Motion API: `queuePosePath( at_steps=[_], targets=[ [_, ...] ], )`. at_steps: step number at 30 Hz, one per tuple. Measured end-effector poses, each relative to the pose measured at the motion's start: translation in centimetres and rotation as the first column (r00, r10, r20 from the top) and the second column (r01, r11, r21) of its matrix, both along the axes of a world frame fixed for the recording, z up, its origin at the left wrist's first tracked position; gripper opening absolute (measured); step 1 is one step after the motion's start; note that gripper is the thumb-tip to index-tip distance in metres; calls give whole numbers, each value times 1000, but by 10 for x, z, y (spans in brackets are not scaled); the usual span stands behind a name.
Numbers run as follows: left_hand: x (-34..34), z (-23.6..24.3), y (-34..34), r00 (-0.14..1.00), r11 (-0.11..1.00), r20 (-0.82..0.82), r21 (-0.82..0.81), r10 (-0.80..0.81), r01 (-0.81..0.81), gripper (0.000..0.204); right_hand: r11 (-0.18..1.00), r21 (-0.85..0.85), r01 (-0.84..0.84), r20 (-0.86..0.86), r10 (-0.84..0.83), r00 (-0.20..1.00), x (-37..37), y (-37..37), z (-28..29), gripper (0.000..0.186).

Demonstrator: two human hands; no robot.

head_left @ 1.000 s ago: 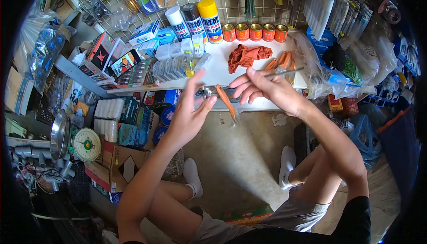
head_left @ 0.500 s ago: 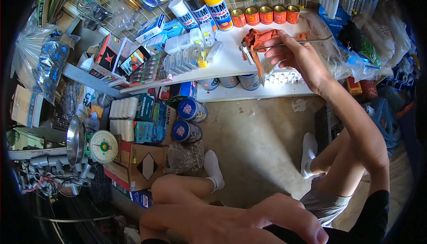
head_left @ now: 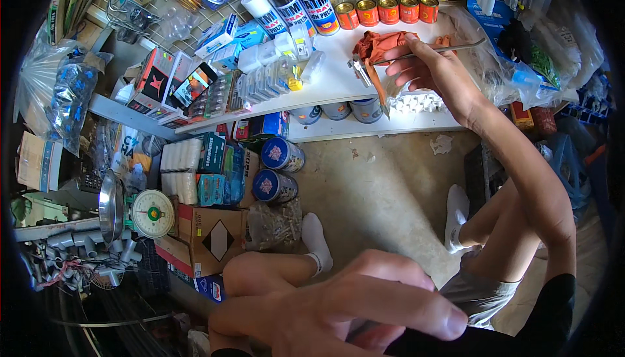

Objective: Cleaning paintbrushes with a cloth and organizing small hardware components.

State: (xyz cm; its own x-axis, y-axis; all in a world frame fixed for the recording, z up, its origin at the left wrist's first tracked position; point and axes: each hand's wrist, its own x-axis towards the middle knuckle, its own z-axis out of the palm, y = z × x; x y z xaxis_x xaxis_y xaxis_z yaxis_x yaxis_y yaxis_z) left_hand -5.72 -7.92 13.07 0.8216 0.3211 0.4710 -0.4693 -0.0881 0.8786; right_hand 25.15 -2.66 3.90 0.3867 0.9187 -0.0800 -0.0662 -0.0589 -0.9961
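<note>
At the shelf edge, my right hand (head_left: 441, 74) is closed in a pinch around a thin metal rod (head_left: 465, 46), whose far right end bends slightly. The rod's left end is close to a shiny metal piece (head_left: 360, 72) and a narrow brown strip (head_left: 375, 87) that slants down over the edge. Beneath and behind the fingers lies a crumpled orange cloth or glove (head_left: 377, 46); I cannot tell which. Large in the lower foreground, my left hand (head_left: 351, 298) hovers above my lap with its fingers loosely bent and apart. Nothing shows in it.
Small orange-red cans (head_left: 388, 12) and spray cans (head_left: 312, 2) stand along the back of the white shelf (head_left: 338, 64). A phone (head_left: 195, 85) leans among boxes at left. Round tins (head_left: 283, 154), a cardboard box (head_left: 211, 236) and a dial scale (head_left: 153, 214) stand lower left.
My left hand has risen and turned, its fingers now more spread. My right hand keeps the rod near the same spot, with a slight shift. The whole view has moved a little.
</note>
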Motion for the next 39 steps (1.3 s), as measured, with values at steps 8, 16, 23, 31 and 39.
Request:
queuePosePath(
  at_steps=[8, 16, 23, 31, 39],
  targets=[
    [52, -31, 3, 758, 918, 617, 141, 211, -370, 23, 1000, -11, 12, 19, -12, 1000, -1, -1, -1, 50],
    [20, -18, 41, 958, 965, 147, -127, 246, -228, 36, 1000, -14, -2, 15, 2, 1000, -3, 5, -3, 51],
    [31, -33, 71, 891, 803, -177, -387, 418, -453, 43, 1000, -11, 20, 12, -20, 1000, 1, 0, 0, 51],
    [36, -38, 73, 900, 855, -102, -282, 424, -435, 34, 1000, -3, 7, 14, -7, 1000, 1, -3, 3, 50],
    [36, -50, 82, 956, 914, 118, -344, 269, -214, 17, 1000, 3, 23, 16, -23, 1000, 1, -5, 5, 50]
  ],
)
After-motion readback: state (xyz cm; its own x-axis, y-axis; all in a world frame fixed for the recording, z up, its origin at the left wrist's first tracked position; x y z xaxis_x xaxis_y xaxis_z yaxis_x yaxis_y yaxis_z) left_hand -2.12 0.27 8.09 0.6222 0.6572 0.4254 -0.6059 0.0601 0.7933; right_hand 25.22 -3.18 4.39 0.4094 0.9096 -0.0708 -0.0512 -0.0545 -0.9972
